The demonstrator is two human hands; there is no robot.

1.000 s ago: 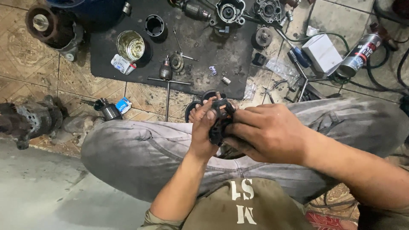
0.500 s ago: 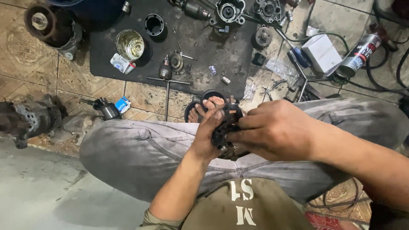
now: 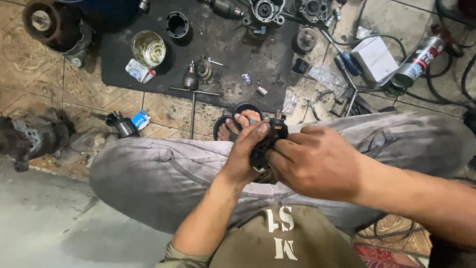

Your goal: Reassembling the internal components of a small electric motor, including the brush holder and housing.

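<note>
I sit cross-legged on the floor in grey trousers, holding a small black metal motor part [image 3: 271, 138] over my knees. My left hand [image 3: 244, 156] wraps around it from the left, thumb up against its top. From the right, my right hand [image 3: 313, 160] closes on the same part, fingers pinching its near side. Most of the part is hidden between the two hands.
A black mat [image 3: 218, 54] ahead carries a brass-coloured tin [image 3: 148, 48], a black sleeve [image 3: 177, 24], a T-handle wrench [image 3: 192, 101] and several motor parts. A white box [image 3: 374, 58] and spray can [image 3: 417, 62] lie right. A greasy motor housing [image 3: 29, 136] sits left.
Both hands shifted slightly right and down with the part, and the fingers changed their grip on it. Nothing on the floor moved.
</note>
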